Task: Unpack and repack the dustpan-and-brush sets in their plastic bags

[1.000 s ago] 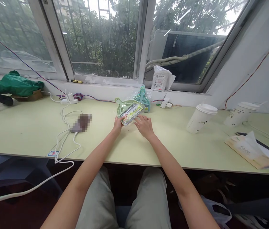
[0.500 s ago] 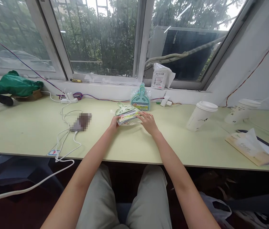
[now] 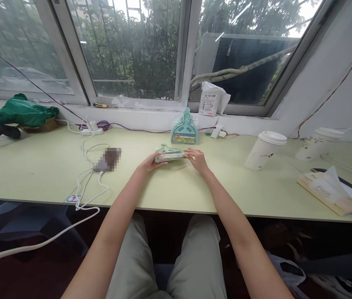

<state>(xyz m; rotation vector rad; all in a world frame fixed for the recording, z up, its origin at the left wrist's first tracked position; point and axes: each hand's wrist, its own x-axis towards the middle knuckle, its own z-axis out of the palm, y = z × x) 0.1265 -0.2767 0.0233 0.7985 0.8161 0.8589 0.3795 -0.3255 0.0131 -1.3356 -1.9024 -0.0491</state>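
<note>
On the pale green desk (image 3: 38,174) under the window (image 3: 132,50), both grips apparently pinch a packaged dustpan set (image 3: 169,154).

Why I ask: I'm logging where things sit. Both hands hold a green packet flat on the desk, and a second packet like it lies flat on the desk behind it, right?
Not quite. The head view shows the second packet standing upright against the wall under the window, not lying flat. The rest holds: the left hand and right hand hold the green packet flat on the desk.
</note>
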